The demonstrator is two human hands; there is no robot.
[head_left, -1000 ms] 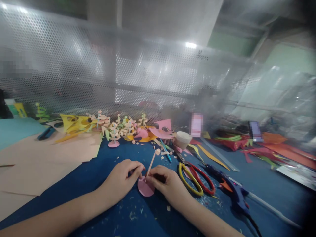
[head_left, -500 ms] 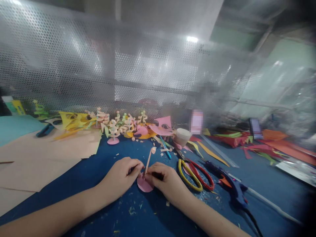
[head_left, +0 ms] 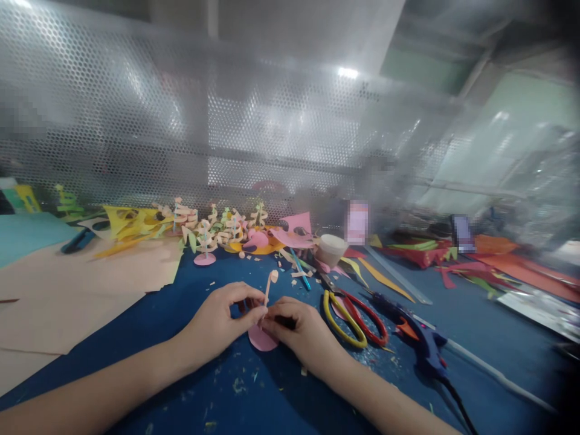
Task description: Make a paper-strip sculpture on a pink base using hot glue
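A thin pale pink paper stick (head_left: 268, 290) with a small curled top stands on a round pink paper base (head_left: 263, 339) on the blue table. My left hand (head_left: 231, 314) pinches the stick from the left, thumb and fingertips around its lower half. Close by on the right, my right hand (head_left: 301, 329) has its thumb and fingers closed at the foot of the stick, just over the base. The fingertips partly hide the joint between stick and base.
Scissors (head_left: 357, 317) and a blue glue gun (head_left: 426, 344) lie to the right. Behind are a white cup (head_left: 332, 249), a blue pen (head_left: 300, 270) and several small paper trees (head_left: 205, 241). Large beige paper sheets (head_left: 113, 284) cover the left. A perforated metal panel (head_left: 158, 121) stands behind.
My left hand has moved up from beside the base onto the stick and now pinches it. My right hand stays near the foot. The whole view has shifted slightly.
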